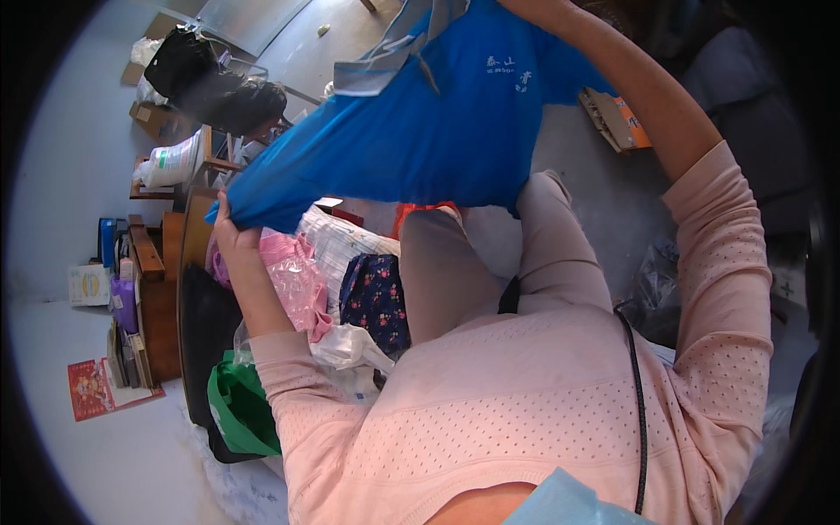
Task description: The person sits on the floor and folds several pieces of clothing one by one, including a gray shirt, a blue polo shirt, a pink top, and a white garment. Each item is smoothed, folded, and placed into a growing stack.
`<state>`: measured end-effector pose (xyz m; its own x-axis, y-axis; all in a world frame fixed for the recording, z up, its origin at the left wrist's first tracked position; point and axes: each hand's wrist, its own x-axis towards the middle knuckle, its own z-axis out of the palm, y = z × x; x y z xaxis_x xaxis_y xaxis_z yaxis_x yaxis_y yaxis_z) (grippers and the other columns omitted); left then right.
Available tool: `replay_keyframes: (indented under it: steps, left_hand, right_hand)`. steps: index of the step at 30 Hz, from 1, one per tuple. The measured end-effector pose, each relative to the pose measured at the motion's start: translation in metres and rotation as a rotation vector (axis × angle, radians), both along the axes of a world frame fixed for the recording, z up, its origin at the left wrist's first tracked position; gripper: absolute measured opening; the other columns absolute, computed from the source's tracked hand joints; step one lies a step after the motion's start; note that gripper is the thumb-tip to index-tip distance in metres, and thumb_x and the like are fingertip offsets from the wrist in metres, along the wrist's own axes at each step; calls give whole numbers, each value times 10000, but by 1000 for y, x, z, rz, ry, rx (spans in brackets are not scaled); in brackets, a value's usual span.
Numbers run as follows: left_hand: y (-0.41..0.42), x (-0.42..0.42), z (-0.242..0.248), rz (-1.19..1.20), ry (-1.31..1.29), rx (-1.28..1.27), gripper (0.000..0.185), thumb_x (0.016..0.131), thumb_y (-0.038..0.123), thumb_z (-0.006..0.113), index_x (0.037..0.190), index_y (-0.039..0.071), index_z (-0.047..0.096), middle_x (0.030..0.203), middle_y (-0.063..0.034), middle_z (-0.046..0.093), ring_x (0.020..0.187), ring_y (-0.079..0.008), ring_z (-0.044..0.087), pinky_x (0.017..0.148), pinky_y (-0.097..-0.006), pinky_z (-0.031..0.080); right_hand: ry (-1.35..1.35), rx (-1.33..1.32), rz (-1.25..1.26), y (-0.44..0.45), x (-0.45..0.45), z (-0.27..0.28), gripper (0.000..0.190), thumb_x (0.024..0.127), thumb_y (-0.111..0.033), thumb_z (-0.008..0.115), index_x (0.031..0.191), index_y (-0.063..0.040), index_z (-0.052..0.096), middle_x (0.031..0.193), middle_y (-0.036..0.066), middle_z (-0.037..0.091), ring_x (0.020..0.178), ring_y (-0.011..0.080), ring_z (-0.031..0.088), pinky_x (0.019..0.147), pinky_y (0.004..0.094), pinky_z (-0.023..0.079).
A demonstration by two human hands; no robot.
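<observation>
A blue polo-style shirt [433,138] with a grey collar [367,77] is spread out in the air above my knees. White writing is printed on its chest. At the left, my left hand [235,226] grips the end of one sleeve and pulls the cloth taut. My right hand [535,8] is at the top edge, against the shirt's upper part, which hangs from there; its fingers are cut off by the picture's edge. The shirt's lower hem falls across my knees, in grey-beige trousers [446,275].
Left of my legs lie pink clothing [292,282] in clear plastic, a navy floral cloth [375,295] and a green bag [243,407]. Beyond stand a wooden cabinet [161,308] and a white sack [174,163]. Cardboard [605,118] lies on the floor at right.
</observation>
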<state>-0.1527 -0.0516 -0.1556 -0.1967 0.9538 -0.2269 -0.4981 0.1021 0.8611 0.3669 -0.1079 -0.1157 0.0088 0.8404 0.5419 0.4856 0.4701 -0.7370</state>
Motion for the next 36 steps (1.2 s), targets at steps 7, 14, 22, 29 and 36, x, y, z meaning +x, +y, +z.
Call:
replay_keyframes:
  steps: [7,14,22,29,36]
  left_hand:
    - [20,-84,-38,-262,-172,176,245,961,256,536,1119,78,595,625,37,382,502,-78,326,582,-285,415]
    - [-53,45,-27,-313,786,214,284,944,292,577,1127,84,638,670,47,509,556,-27,462,502,-181,424]
    - [-94,207,-102,-907,670,315,591,869,276,678,1355,43,436,1151,-154,591,1045,-205,578,909,-310,472]
    - [-126,273,-136,-1050,668,560,915,758,404,774,1443,74,265,1344,-209,449,1235,-314,464,1017,-361,409]
    - [-101,271,-127,-1027,-258,240,800,813,474,702,1423,107,337,1146,-42,543,1078,-179,504,901,-316,413]
  right_hand:
    - [-218,-7,-70,-3,15,30,255,848,-216,620,711,-4,650,558,-23,518,552,59,449,502,297,379]
    - [-284,-216,-47,-32,-33,89,251,849,-245,616,790,-16,700,602,-8,578,550,84,496,526,286,399]
    - [259,-445,299,-43,-20,124,178,890,-195,625,894,-34,699,724,13,622,605,85,574,522,247,464]
    - [282,-436,159,-70,3,129,205,905,-177,615,945,17,665,808,48,652,663,107,623,588,260,526]
    - [292,-416,224,-77,11,120,241,912,-166,600,1027,41,644,883,63,669,721,117,638,644,252,530]
